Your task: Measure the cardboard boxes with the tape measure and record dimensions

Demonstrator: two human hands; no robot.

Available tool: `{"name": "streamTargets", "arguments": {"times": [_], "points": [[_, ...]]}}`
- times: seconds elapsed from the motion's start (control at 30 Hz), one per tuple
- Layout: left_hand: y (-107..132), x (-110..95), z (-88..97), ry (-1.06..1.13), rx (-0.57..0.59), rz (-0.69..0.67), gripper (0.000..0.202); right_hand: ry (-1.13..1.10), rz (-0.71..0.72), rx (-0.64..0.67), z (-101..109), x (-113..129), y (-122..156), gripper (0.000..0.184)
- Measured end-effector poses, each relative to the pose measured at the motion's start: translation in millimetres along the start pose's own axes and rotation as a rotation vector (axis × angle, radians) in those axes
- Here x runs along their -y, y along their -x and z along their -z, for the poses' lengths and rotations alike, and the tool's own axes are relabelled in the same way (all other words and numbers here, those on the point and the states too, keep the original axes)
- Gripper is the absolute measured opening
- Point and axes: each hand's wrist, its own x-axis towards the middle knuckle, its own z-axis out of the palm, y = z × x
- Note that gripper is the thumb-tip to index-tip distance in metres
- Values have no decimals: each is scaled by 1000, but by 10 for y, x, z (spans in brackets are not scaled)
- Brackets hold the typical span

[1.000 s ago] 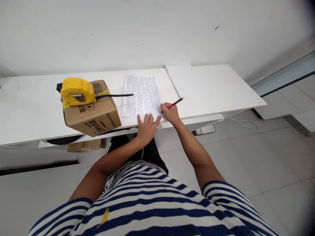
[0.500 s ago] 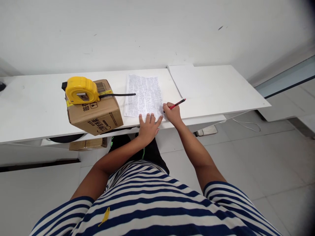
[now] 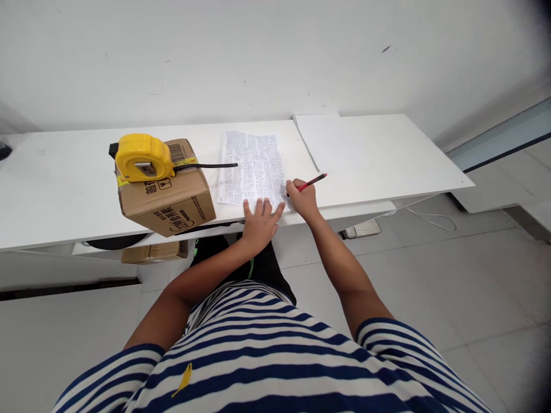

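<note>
A sheet of paper [image 3: 253, 163] covered in dense blue handwriting lies on the white table [image 3: 370, 155]. My left hand [image 3: 259, 226] rests with fingers spread on the sheet's near edge. At the sheet's lower right side, my right hand [image 3: 302, 199] is closed around a red and black pen [image 3: 313, 182]. The pen's writing end is mostly hidden by my fingers. Left of the paper stands a cardboard box [image 3: 167, 195] with a yellow tape measure [image 3: 144, 159] on top. A dark strip reaches from the tape measure over the paper.
White blank sheets [image 3: 325, 137] lie at the back, right of the written page. Under the table are another cardboard box [image 3: 152, 252] and a pale flat object [image 3: 363, 228] on the tiled floor. A white wall [image 3: 241, 57] rises behind the table.
My right hand and the pen have shifted very slightly to the right. My left hand and the paper stay where they were.
</note>
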Motion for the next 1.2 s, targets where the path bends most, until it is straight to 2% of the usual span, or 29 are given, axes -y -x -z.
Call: {"name": "streamTargets", "arguments": {"times": [0.1, 0.27, 0.4, 0.6, 0.73, 0.9, 1.2], "points": [[-3, 2, -14, 8, -5, 4, 65, 4, -9, 47, 11, 25, -2, 36], [-2, 11, -59, 20, -16, 13, 68, -4, -17, 5, 16, 20, -7, 37], [5, 18, -70, 18, -36, 2, 68, -14, 15, 25, 12, -4, 2, 38], [3, 23, -50, 19, -34, 1, 67, 1, 35, -83, -12, -44, 10, 45], [4, 28, -52, 21, -35, 0, 68, 25, 28, -63, -18, -51, 0, 44], [11, 23, -33, 27, -29, -1, 70, 0, 17, 23, 10, -24, 3, 39], [3, 16, -28, 8, -21, -7, 70, -12, -6, -20, 4, -24, 9, 37]]}}
